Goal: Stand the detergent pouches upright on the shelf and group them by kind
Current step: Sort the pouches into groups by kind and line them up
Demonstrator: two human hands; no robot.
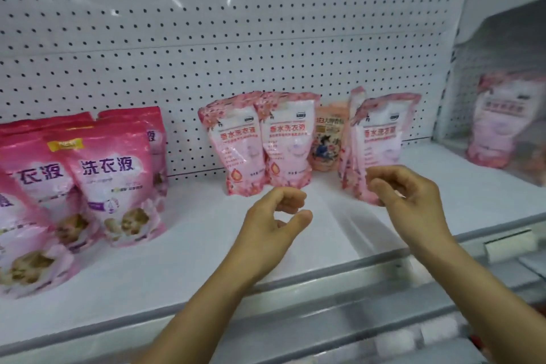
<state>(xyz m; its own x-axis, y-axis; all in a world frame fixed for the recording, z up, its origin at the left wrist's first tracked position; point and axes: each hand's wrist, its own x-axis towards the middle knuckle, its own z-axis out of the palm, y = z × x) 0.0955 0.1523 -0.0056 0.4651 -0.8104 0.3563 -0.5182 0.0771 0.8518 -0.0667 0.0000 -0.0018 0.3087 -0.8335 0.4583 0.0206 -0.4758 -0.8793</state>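
Both hands (pixel 409 195) loosely curled, empty

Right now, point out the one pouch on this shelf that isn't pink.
The orange pouch at the back, tucked between the middle pair of light pink pouches and the light pink pouch by the right hand.
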